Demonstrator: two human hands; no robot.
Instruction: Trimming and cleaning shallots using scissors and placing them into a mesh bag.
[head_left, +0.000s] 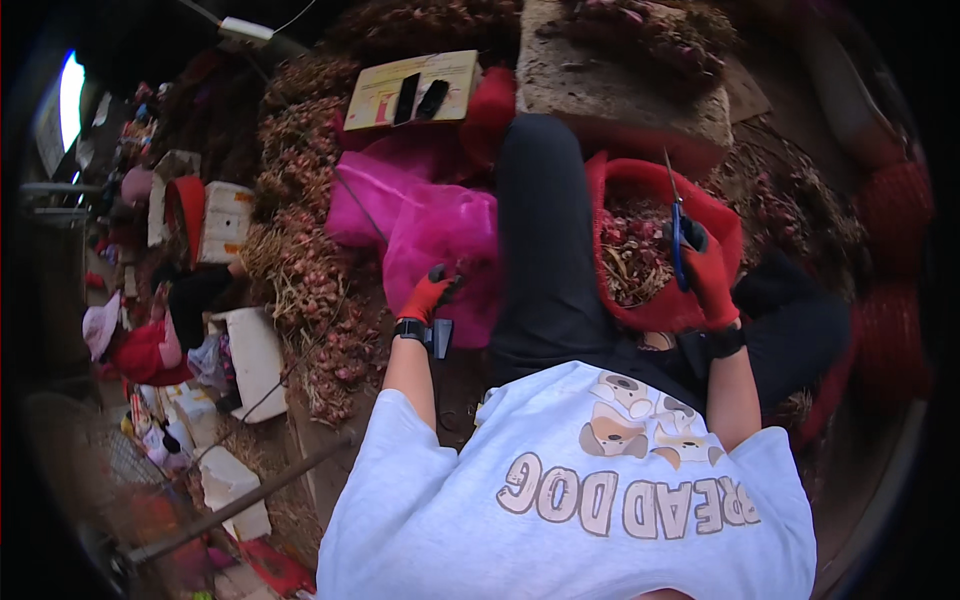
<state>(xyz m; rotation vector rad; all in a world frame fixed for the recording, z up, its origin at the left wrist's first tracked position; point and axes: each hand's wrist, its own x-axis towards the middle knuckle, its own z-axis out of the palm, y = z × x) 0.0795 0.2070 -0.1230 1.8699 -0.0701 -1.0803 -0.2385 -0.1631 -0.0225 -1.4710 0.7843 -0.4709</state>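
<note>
Over the red sack (728,215), the right hand (711,280) grasps slim, blue-handled scissors (679,225). Left of the sack, across a dark-trousered leg (545,230), the left hand (430,292) is at a pink mesh bag (440,225); its grip I cannot tell. Farther left lie reddish bulbs (290,235).

Right hand (710,280), red-and-black glove, grips blue-handled metal scissors (679,240), tips pointing away from wearer, over open red woven sack (728,215) holding dry reddish trimmings. Left hand (432,292), matching glove, fingers curled at bright-pink mesh bag (440,225); grip unclear. Left of bag: long heap of purplish-red bulbs with dried stalks (310,190). Beyond bag: yellow rectangular box (455,75) bearing two black objects (406,98). Far left: co-worker in red top (148,355), pale-pink hat.
</note>
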